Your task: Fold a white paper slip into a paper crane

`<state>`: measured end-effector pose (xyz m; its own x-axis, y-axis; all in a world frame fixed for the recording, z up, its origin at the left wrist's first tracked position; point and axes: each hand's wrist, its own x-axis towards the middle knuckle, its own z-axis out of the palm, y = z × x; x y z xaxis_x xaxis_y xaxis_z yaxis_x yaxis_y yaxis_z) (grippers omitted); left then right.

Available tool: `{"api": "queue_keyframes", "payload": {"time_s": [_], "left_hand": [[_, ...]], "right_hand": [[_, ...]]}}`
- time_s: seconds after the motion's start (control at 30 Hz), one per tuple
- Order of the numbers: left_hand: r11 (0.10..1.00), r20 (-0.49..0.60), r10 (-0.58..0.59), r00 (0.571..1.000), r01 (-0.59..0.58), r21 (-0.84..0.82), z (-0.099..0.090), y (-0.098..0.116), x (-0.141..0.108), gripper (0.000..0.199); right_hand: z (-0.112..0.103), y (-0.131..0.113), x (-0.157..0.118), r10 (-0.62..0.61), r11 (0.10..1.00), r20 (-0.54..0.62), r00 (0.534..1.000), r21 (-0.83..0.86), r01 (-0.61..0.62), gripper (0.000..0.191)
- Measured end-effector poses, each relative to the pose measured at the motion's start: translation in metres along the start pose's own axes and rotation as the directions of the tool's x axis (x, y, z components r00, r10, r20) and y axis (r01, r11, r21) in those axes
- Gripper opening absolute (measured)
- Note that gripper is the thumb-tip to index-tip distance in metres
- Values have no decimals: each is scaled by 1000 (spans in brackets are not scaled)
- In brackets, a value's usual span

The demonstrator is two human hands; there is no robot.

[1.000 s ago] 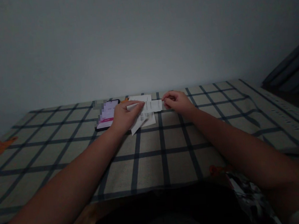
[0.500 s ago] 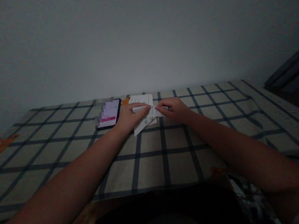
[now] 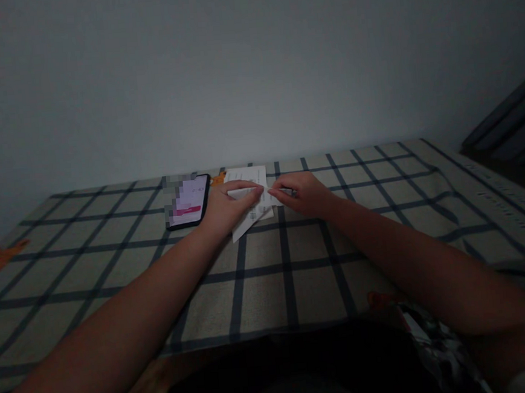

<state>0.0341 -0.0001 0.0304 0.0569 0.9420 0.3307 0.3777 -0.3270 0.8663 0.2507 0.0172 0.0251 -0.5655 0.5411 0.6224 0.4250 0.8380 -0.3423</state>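
A folded white paper with print [image 3: 246, 220] is held between my two hands, low over the checked cloth. My left hand [image 3: 230, 205] pinches its upper edge, thumb and fingers closed on it. My right hand [image 3: 299, 195] is closed just to the right, its fingertips pinching the paper's right end close to the left fingertips. Behind and partly beneath lies another white printed sheet [image 3: 245, 173], partly covered by the left hand. Both hands hide part of the folds.
A phone with a lit screen [image 3: 188, 203] lies left of my left hand. The checked cloth [image 3: 266, 299] reaches back to a grey wall [image 3: 252, 70]. Orange patches show at the far left [image 3: 1, 258] and behind the phone. Dark striped fabric [image 3: 508, 116] is at right.
My right hand's fingers have closed up slightly, and less paper shows between them. The whole view has shifted a little; the left hand keeps its grip.
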Motion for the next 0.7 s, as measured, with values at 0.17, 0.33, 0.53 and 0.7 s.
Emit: {"api": "queue_keyframes", "payload": {"time_s": [0.17, 0.33, 0.53, 0.7], "left_hand": [[997, -4, 57, 998, -57, 55, -3, -2, 5, 19], [985, -18, 124, 992, -121, 122, -10, -5, 11, 18], [967, 43, 171, 984, -177, 182, -18, -15, 18, 23], [977, -48, 172, 984, -165, 132, -26, -28, 28, 22]], "right_hand": [[0, -2, 0, 26, 999, 21, 999, -34, -25, 37], [-4, 0, 0, 59, 998, 12, 998, -29, -58, 36], [-6, 6, -1, 75, 997, -10, 997, 0, -75, 36], [-13, 9, -2, 155, 988, -51, 987, 7, -155, 34]]}}
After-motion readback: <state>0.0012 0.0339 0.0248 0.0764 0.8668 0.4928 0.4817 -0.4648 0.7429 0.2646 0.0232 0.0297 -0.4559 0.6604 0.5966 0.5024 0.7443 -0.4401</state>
